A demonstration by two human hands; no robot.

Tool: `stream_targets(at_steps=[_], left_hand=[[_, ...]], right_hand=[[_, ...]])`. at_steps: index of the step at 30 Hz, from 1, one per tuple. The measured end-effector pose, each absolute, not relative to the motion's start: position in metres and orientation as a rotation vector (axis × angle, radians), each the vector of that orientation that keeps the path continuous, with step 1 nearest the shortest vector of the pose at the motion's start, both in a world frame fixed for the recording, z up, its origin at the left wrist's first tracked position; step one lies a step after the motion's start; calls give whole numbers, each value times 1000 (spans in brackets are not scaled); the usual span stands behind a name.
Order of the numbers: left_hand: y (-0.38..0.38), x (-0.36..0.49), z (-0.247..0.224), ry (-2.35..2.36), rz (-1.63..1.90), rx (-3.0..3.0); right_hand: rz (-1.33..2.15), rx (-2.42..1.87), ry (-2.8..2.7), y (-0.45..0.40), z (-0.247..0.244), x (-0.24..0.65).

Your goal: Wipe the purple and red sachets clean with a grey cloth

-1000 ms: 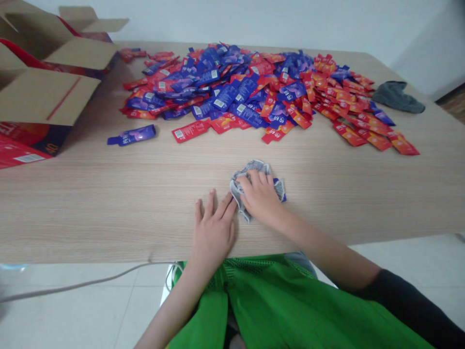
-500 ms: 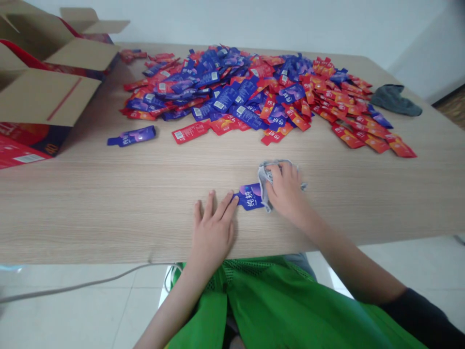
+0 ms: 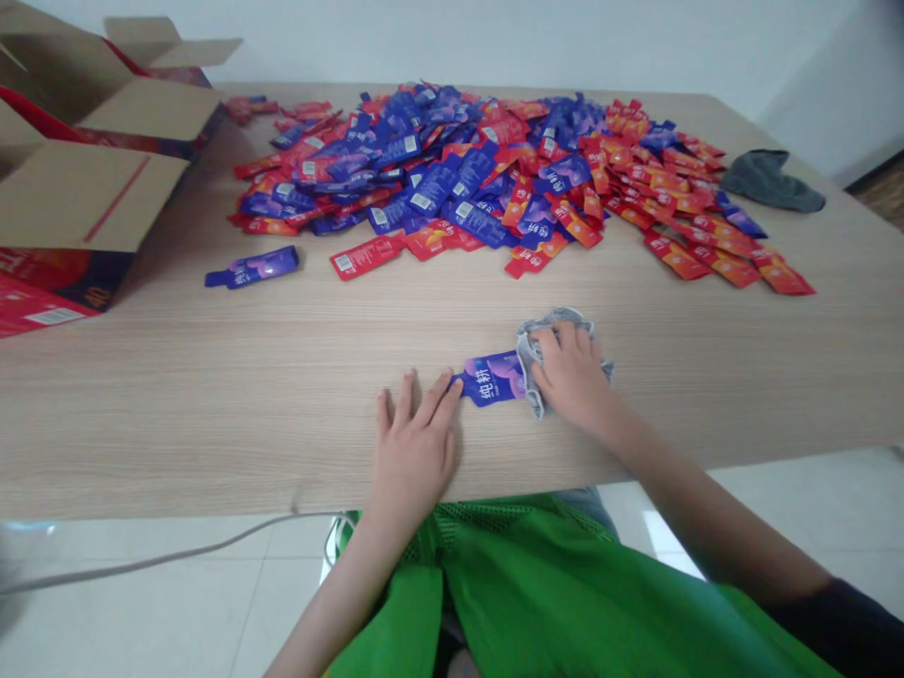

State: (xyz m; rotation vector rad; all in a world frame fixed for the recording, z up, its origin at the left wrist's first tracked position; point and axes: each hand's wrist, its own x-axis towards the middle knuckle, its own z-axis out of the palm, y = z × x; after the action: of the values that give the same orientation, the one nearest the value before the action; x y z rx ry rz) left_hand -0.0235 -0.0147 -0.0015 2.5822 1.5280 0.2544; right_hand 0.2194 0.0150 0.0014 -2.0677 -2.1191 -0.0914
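A purple pouch (image 3: 492,378) with white lettering lies flat on the table in front of me, its narrow neck pointing left. My left hand (image 3: 416,443) rests palm down with fingers stretched out, the thumb and index fingertips pressing on the neck. My right hand (image 3: 575,372) is closed over a crumpled grey cloth (image 3: 535,400), which covers the right end of the pouch. Part of the cloth is hidden under the fingers.
A heap of red and purple pouches (image 3: 438,179) spreads along the back of the table (image 3: 247,414). One purple pouch (image 3: 254,267) lies apart at the left. Open cardboard boxes (image 3: 91,198) stand at the far left; a dark grey cloth (image 3: 773,181) lies at the back right.
My right hand has slid the grey cloth to the right along the pouch, so more of its printed face shows. My left hand has stayed on the neck.
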Motion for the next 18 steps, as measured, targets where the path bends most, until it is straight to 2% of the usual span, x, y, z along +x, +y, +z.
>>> stream_targets(at_steps=[4,10,15,18], left_hand=[[-13,-16,4,1546,300,2545],[-12,24,36,1580,620,2466],[-15,61,32,1597,261,2535],[-16,70,21,1630,172,2571]], right_hand=[[-102,-1992,-1932,15,12,244],[-7,-1809,-1633,12,39,256],[112,-1702,-1583,4,37,251],[181,-1669,-1537,2,30,250]])
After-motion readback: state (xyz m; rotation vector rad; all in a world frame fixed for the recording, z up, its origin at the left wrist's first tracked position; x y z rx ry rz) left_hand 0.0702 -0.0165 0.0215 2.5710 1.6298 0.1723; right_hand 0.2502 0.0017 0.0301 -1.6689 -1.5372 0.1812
